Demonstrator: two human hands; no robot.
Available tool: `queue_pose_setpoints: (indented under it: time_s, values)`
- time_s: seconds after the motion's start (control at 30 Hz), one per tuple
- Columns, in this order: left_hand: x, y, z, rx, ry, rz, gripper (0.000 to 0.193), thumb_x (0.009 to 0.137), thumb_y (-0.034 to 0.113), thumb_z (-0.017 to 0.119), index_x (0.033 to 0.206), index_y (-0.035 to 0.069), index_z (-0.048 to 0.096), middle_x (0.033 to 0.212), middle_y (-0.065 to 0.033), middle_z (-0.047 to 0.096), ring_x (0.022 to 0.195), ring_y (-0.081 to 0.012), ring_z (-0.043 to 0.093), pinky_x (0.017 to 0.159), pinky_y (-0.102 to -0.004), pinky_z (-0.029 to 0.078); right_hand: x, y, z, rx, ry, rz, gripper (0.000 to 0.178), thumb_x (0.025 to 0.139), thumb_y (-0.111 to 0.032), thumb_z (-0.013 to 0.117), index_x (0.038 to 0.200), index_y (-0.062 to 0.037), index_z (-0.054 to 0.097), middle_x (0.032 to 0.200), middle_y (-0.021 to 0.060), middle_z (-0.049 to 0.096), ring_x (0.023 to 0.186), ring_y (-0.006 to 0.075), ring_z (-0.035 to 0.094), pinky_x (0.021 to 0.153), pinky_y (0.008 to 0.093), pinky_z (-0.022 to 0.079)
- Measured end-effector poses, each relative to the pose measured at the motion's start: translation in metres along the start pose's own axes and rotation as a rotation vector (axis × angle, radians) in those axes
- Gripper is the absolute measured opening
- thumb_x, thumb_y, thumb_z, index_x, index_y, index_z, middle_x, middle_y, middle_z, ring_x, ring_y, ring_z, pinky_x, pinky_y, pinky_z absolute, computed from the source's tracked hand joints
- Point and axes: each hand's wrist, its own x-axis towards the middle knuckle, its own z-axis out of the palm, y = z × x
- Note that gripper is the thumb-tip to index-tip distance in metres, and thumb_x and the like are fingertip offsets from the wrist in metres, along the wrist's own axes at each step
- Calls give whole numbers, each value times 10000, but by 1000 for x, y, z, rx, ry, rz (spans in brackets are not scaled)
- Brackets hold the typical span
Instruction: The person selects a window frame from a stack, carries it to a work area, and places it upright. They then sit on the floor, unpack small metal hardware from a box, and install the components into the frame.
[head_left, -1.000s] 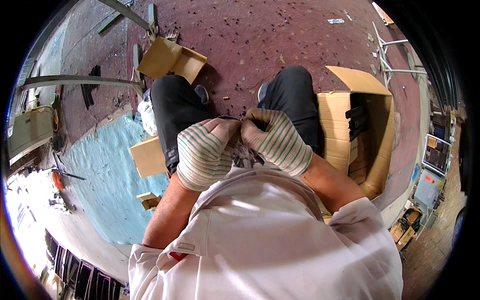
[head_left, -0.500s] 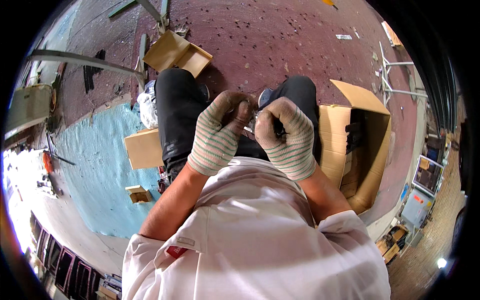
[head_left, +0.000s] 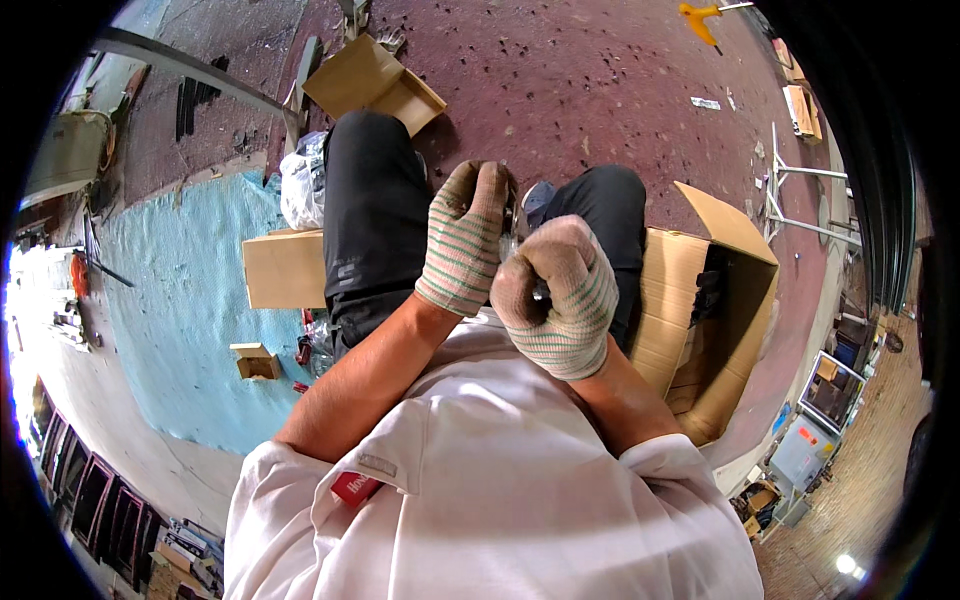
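Both my hands wear striped, soiled work gloves and meet above my lap, between my knees. My left hand (head_left: 464,238) is closed with its fingers curled away from me; a small dark, shiny piece shows at its right edge. My right hand (head_left: 562,292) makes a fist just nearer to me and to the right. A dark glint shows inside its curled fingers, but the thing itself is mostly hidden. Something small and clear (head_left: 508,246) shows in the narrow gap between the gloves; its kind cannot be made out.
A large open cardboard box (head_left: 664,300) with dark pieces inside stands by my right leg. To my left are a closed carton (head_left: 284,270), a white plastic bag (head_left: 303,185) and a small open box (head_left: 256,361). Ahead lie an open carton (head_left: 365,82) and a yellow-handled tool (head_left: 699,20).
My right hand has come nearer to my body and slightly left, while the left has turned more upright and shifted right. The view has shifted, bringing more of the yellow-handled tool in.
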Motion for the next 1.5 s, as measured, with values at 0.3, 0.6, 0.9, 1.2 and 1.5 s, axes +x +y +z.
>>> queue_pose_setpoints:
  time_s: [0.3, 0.6, 0.9, 1.2, 1.5]
  values:
    - [8, 5, -5, -168, -23, -151, 246, 1038, 255, 547, 874, 85, 615, 697, -11, 595, 565, -99, 549, 511, -248, 454, -9, -20, -18, 189, -120, -102, 193, 706, 58, 649, 868, -19, 577, 778, 93, 571, 642, 257, 546, 597, 374, 472]
    - [12, 8, -9, -227, -3, -188, 183, 1019, 266, 580, 924, 112, 608, 679, -4, 532, 549, -131, 525, 461, -270, 431, -3, -34, -34, 387, -125, 64, 241, 693, 32, 698, 894, -51, 596, 770, 79, 595, 663, 273, 580, 603, 390, 497]
    - [20, 11, -17, -284, 4, -158, 186, 1023, 277, 566, 926, 123, 606, 697, -14, 541, 561, -124, 501, 464, -263, 407, -8, -34, -46, 570, -225, 178, 72, 774, 10, 638, 815, -21, 588, 743, 96, 580, 618, 221, 544, 570, 327, 452]
    - [20, 15, -23, -256, 21, -99, 194, 1009, 301, 588, 969, 115, 629, 771, -25, 615, 591, -139, 578, 493, -263, 476, -22, -11, -46, 1018, -57, 616, 223, 993, -231, 579, 914, -25, 615, 832, 55, 602, 768, 135, 556, 676, 263, 445]
    - [14, 13, -19, -384, -138, -154, 228, 1018, 325, 550, 987, 101, 579, 780, -39, 504, 652, -164, 477, 563, -306, 431, -40, 21, 8, 1100, 19, 1220, 293, 985, -303, 635, 1144, -57, 658, 1067, 36, 683, 974, 131, 637, 851, 289, 523]
